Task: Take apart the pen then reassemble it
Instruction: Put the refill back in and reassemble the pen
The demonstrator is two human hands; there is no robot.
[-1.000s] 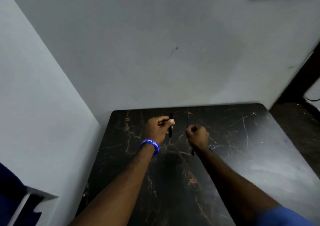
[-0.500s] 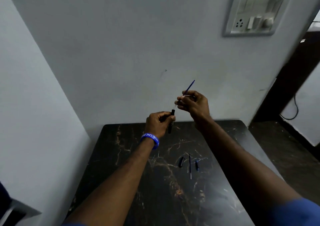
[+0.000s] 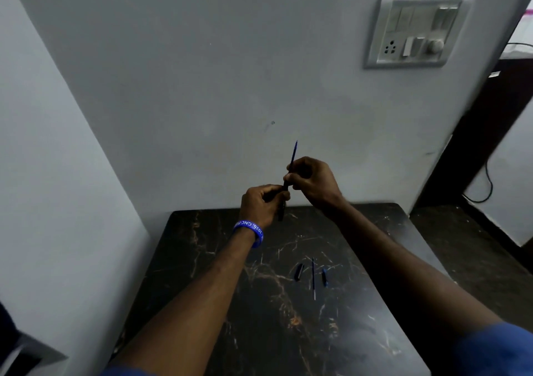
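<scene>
My left hand (image 3: 262, 204), with a blue wristband, grips a black pen barrel (image 3: 282, 208) held nearly upright above the table's far edge. My right hand (image 3: 313, 180) pinches a thin blue refill (image 3: 293, 155) whose lower end meets the top of the barrel; its upper end points up toward the wall. On the dark marble table (image 3: 202, 274) lie three loose pen parts: a short black piece (image 3: 299, 271), a thin refill-like rod (image 3: 313, 278) and a small blue piece (image 3: 324, 277).
A grey wall stands right behind the table, and another wall runs along the left. A switch and socket panel (image 3: 415, 29) is mounted at the upper right. A dark doorway and a hanging cable (image 3: 487, 179) are at the right.
My right hand rose from the table with the blue refill and has now brought its lower end down onto the barrel in my left hand. The view tilted upward.
</scene>
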